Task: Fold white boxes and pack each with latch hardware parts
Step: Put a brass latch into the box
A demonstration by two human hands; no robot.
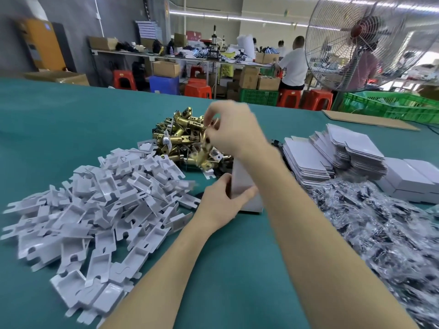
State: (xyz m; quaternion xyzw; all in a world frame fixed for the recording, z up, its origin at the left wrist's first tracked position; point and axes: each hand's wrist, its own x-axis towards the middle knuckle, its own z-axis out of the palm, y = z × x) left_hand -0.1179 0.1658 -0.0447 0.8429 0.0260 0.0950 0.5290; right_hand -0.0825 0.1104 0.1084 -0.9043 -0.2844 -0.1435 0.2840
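The green table keeps supplies within reach: white inserts near left, bagged parts near right, flat cartons far right. The left hand grips a standing white box, steadying it for loading. The right hand, fingers curled, picks at the brass latches; blur hides its hold.

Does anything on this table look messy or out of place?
Nothing looks damaged. The white inserts, brass latches and bagged parts lie in loose heaps, and the flat boxes stack leans unevenly. That seems ordinary working clutter.
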